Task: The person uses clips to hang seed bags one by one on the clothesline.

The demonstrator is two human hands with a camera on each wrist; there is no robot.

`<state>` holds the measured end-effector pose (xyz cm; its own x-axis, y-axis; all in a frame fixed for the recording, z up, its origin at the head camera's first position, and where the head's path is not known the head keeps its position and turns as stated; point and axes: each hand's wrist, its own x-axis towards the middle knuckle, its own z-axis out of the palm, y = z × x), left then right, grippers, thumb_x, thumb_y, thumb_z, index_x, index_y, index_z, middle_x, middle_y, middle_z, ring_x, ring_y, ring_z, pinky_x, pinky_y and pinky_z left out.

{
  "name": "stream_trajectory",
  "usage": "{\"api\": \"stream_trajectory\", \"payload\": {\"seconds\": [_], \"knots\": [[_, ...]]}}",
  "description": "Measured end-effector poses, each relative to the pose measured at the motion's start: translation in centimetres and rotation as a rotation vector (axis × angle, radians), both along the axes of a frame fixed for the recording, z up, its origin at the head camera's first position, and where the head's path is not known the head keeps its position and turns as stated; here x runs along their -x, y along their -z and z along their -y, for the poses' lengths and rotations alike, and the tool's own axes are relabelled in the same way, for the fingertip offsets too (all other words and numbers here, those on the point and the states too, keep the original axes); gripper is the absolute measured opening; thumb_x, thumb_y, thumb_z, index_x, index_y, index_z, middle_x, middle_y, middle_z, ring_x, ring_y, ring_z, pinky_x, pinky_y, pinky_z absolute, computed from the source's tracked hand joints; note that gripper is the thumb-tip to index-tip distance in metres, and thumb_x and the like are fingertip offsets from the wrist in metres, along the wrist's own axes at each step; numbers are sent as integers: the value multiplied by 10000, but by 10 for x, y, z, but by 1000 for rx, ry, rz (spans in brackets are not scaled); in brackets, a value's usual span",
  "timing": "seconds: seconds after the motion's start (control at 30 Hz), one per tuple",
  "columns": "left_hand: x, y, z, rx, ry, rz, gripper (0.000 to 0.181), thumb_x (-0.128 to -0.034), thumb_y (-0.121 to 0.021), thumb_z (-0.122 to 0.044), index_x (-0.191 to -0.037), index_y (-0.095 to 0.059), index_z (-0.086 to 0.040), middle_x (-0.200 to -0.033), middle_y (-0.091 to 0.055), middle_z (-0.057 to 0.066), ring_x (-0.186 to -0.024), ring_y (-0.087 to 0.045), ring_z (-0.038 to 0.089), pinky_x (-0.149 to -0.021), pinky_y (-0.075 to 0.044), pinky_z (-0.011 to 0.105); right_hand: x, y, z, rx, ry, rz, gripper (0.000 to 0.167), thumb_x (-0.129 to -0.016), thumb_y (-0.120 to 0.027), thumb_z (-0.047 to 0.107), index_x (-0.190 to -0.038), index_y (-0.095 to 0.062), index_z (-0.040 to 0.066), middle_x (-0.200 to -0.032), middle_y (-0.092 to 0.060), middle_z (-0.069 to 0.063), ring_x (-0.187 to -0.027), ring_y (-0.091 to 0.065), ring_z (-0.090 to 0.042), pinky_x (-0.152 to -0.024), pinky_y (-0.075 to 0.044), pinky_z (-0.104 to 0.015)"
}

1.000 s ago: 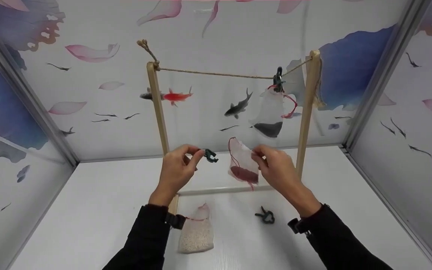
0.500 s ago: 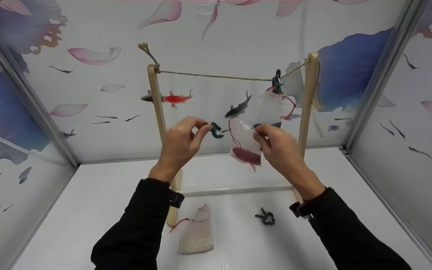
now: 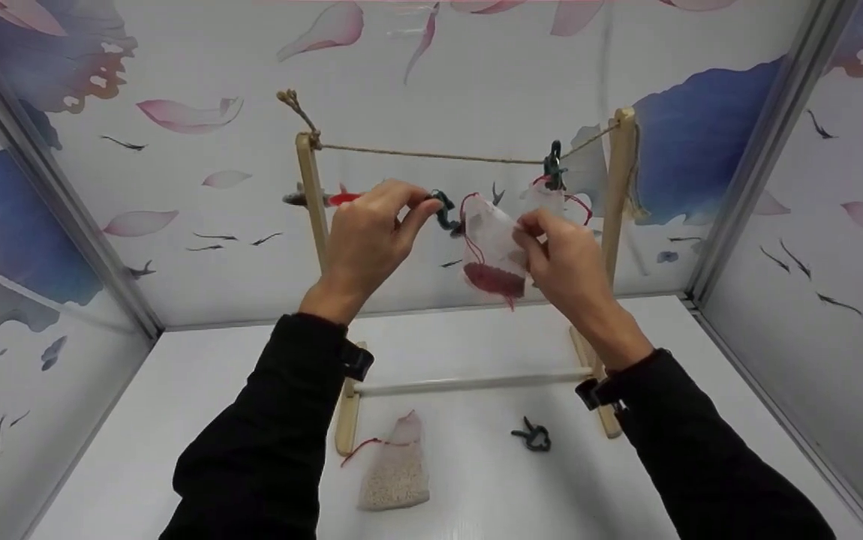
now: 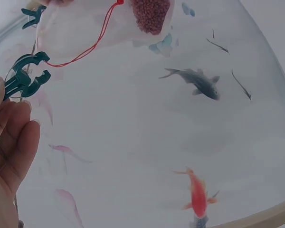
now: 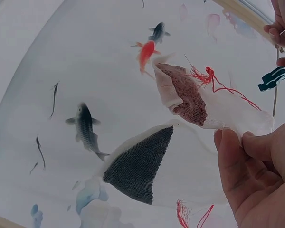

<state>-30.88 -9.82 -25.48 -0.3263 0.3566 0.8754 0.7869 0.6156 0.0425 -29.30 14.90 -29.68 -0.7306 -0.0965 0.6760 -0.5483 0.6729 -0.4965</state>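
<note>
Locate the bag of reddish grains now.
In the head view, the right hand pinches the bag of reddish grains, just right of the held green clip.

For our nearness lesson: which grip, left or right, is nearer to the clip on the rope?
Right: the right grip is below the clip on the rope; the left grip is farther off, to the clip's lower left.

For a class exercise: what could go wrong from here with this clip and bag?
The right hand pinches a sheer white bag of dark red grains by one edge, so it might slip. The dark green plastic clip in the left hand could snag the bag's thin red cord, seen close to its jaws. In the head view, a sheer white bag of black grains hangs behind the right hand and might get bumped.
</note>
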Motion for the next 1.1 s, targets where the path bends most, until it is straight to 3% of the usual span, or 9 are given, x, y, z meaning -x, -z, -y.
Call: {"api": "stream_trajectory", "payload": {"seconds": [0.3,0.43,0.53,0.8,1.1], "knots": [[3,-18,-17,20,-38,-84,266,-1035,-611,-272,-1005,-717,-30,-917,-706,72,-616,-639,198,-502,-486,301,7,-15,0,-15,43,-18,123,-1001,-654,87,-1067,-700,-6,-985,-726,-148,-696,-678,-258,-634,-579,-398],[5,-23,-21,-14,-37,-156,274,-1032,-611,-282,-1000,-718,-33,-894,-694,78,-634,-648,195,-504,-495,305,9,-21,-1,-15,53,-40,112,-994,-665,91,-1057,-699,5,-979,-733,-144,-691,-697,-251,-638,-593,-412],[7,-27,-23,-46,-42,-174,290,-1029,-612,-303,-974,-712,-37,-867,-683,78,-634,-637,194,-498,-488,310,9,-25,-1,-21,58,-56,111,-992,-670,98,-1051,-699,9,-975,-741,-139,-661,-707,-240,-635,-592,-418],[11,-35,-21,-54,-85,-73,319,-1035,-591,-341,-980,-715,-52,-924,-713,64,-681,-649,196,-574,-524,319,9,-34,0,-31,57,-28,126,-1006,-649,99,-1086,-693,12,-992,-736,-130,-661,-703,-218,-651,-593,-409],[16,-40,-27,-109,-81,77,306,-1028,-610,-352,-994,-731,-73,-968,-734,30,-813,-670,151,-656,-522,292,12,-39,-3,-31,70,-16,135,-1018,-628,93,-1099,-688,4,-1019,-735,-137,-680,-702,-227,-651,-593,-409]]}}
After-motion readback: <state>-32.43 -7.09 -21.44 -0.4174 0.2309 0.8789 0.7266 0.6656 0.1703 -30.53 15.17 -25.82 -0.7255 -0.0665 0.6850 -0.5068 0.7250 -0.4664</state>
